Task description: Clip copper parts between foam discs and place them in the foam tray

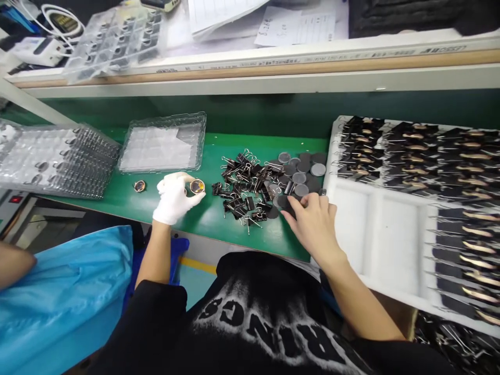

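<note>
My left hand (pixel 173 197), in a white glove, pinches a round watch head (pixel 197 186) with a gold-coloured rim between thumb and fingers. A second watch head (pixel 139 186) lies on the green mat to its left. My bare right hand (pixel 314 221) is at the near edge of a pile of dark and grey discs (pixel 300 177), its thumb and forefinger closed round a black disc (pixel 286 202). Between my hands lies a heap of black binder clips (pixel 244 182) with wire handles, some of them mixed among the discs.
At right, a white tray (pixel 353 208) holds rows of clipped pieces. Stacked clear plastic trays (pixel 50 161) stand at left, beside a clear tray (pixel 162 143) with white paper. A shelf (pixel 250 78) crosses behind. A co-worker's blue garment (pixel 70 302) is close at left.
</note>
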A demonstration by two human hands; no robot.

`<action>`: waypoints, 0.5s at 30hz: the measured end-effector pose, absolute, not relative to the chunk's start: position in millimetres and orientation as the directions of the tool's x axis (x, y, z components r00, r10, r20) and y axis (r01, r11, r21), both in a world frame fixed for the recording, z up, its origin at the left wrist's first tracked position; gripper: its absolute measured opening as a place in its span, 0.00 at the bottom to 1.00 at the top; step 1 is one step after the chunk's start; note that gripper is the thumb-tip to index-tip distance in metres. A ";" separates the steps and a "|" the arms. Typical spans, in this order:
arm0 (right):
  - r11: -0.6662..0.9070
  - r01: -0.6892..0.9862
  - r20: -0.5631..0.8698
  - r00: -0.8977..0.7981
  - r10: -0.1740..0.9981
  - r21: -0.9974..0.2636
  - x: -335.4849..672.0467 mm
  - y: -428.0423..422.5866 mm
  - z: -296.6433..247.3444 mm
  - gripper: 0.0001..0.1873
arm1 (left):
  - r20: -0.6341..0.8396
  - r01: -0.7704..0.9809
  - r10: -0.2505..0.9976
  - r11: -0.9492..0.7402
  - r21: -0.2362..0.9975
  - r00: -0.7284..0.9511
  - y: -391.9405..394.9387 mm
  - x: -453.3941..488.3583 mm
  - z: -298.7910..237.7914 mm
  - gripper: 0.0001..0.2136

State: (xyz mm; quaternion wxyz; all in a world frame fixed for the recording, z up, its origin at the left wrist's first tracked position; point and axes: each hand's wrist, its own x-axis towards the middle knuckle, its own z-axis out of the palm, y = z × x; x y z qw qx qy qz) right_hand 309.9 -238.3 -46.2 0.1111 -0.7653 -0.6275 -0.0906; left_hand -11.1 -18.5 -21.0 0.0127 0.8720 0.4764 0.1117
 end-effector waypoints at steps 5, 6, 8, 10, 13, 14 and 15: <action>-0.250 0.961 0.297 0.274 0.915 -0.118 305.0 -230.6 -50.5 0.10 | 0.347 0.656 0.713 -0.699 0.284 0.609 -66.8 41.0 -9.4 0.21; -0.251 0.953 0.322 0.294 0.900 -0.169 305.2 -230.8 -48.8 0.12 | 0.358 0.624 0.684 -0.728 0.285 0.635 -76.4 53.3 -8.1 0.20; -0.232 0.899 0.356 0.368 0.859 -0.370 305.7 -233.2 -42.0 0.13 | 0.367 0.557 0.628 -0.778 0.292 0.686 -92.3 76.5 -6.8 0.18; -0.153 0.740 0.293 0.435 0.851 -0.655 305.0 -238.4 -31.8 0.12 | 0.355 0.495 0.583 -0.811 0.312 0.731 -102.9 95.8 -6.5 0.16; -0.063 0.416 0.113 0.385 0.916 -0.907 301.0 -248.7 -16.6 0.12 | 0.301 0.414 0.521 -0.839 0.354 0.799 -112.1 116.4 -6.0 0.14; -0.066 0.374 0.082 0.366 0.927 -0.925 299.3 -252.0 -13.2 0.11 | 0.285 0.381 0.494 -0.847 0.369 0.822 -114.3 121.5 -5.7 0.14; -0.076 0.376 0.072 0.364 0.928 -0.923 297.7 -254.9 -11.0 0.10 | 0.272 0.348 0.465 -0.856 0.382 0.842 -116.4 126.0 -5.3 0.13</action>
